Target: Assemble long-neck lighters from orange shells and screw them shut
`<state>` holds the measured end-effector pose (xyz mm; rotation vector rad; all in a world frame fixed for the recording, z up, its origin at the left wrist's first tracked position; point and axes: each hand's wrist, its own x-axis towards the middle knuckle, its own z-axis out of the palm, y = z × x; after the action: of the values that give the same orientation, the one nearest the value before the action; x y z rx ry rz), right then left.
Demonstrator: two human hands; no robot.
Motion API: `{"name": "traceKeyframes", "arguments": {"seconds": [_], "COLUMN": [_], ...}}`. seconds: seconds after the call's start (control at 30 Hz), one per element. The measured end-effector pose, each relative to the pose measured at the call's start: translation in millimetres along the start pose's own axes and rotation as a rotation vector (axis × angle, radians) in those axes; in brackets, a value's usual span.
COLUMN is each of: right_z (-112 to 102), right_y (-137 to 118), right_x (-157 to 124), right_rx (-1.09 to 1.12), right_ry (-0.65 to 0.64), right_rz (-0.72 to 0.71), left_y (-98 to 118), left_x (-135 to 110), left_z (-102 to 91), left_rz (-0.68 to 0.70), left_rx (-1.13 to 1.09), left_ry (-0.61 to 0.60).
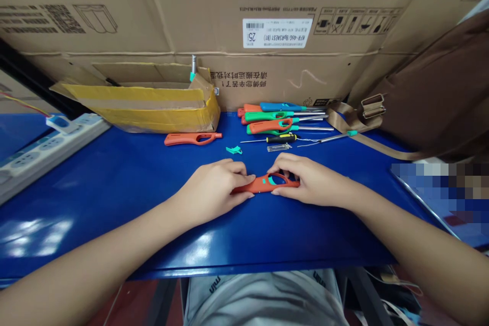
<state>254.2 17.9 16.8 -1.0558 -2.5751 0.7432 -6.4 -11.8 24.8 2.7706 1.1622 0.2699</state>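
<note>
An orange lighter casing with a finger loop and teal parts inside it lies low over the blue table. My left hand pinches its left end between thumb and fingers. Closed around the loop end is my right hand. Just beyond my hands are a teal plastic piece, a clear fuel tank and a black and yellow screwdriver. A metal lighter tube with a teal end and thin wire rests to their right. Another orange casing half lies at the left.
Several long-necked lighters in orange, green and blue are piled at the back. A yellow-taped cardboard box stands at back left, near a white power strip. A brown strap trails from a brown bag on the right.
</note>
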Motion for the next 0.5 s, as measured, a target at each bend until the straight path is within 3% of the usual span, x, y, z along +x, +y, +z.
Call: {"name": "traceKeyframes", "arguments": {"seconds": [0.2, 0.5], "right_z": [2, 1], "right_y": [-2, -1], "right_x": [0, -1], "right_rx": [-0.139, -0.199], "right_ry": [-0.008, -0.008], "right_rz": [-0.063, -0.113], "left_y": [4, -7], "left_x": [0, 0], "left_z": [4.0, 11.2], "left_rz": [0.063, 0.103], "left_rx": [0.176, 0.034], "left_ry": [0.039, 0.144]}}
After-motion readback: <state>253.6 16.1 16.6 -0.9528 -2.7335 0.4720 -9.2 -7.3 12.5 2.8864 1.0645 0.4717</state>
